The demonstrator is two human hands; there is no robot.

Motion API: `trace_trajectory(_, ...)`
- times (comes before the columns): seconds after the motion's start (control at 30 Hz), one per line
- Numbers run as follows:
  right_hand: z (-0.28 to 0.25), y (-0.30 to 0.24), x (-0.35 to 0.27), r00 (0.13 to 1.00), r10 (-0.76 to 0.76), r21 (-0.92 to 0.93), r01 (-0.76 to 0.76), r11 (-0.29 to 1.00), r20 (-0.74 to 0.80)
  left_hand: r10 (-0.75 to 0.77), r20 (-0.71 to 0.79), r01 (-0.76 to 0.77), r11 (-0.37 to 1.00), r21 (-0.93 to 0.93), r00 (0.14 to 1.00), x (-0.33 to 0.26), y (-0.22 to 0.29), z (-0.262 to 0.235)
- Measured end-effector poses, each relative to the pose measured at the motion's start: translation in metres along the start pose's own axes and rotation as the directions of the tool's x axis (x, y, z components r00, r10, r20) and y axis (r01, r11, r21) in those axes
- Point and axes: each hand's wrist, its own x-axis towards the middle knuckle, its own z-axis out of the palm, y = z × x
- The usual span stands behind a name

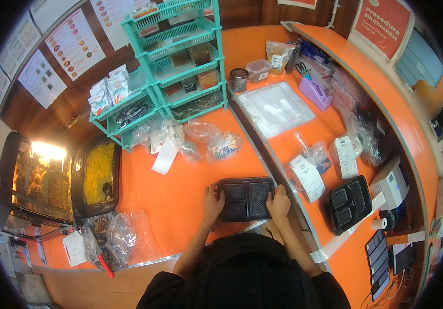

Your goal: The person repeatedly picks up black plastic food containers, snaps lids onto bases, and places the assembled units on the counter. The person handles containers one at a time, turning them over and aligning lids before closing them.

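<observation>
A black plastic meal tray with three compartments lies in front of me at the near edge of the orange counter. Nothing lies in its compartments. My left hand is closed on its left side, and my right hand grips the right side with the thumb over the rim. Whether it is a single tray or a stack, I cannot tell. More black compartment trays stand to the right, beside a printed paper slip on a plastic bag.
At left are a lit glass food warmer and a deep tray of yellow rice. Clear bags and a red-handled tool lie nearer. Green tiered racks rise at the back. A purple tape dispenser and white printer stand right.
</observation>
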Motion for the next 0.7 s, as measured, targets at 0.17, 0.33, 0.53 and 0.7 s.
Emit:
trace_trajectory(0.17, -0.002, -0.012, 0.006, 0.999, 0.031, -0.181, -0.026, 0.983, 0.028, 0.058, 0.039, -0.051, 0.985, -0.164, 0.998, -0.002, -0.009, 0.008)
trace_trajectory(0.33, -0.012, -0.025, 0.014, 0.989, 0.119, -0.131, -0.108, 0.986, 0.085, -0.012, 0.063, 0.034, 0.930, -0.366, 0.998, -0.001, -0.012, 0.014)
trace_trajectory(0.53, -0.030, -0.038, 0.020, 1.000, -0.001, 0.157, -0.001, 0.988, 0.014, -0.022, 0.089, 0.045, 0.963, -0.265, 0.996, 0.002, -0.037, 0.019)
trace_trajectory(0.7, -0.062, -0.053, 0.031, 0.999, -0.047, 0.445, 0.049, 0.894, -0.015, -0.012, 0.284, 0.253, 0.491, -0.833, 0.959, 0.012, -0.007, -0.019)
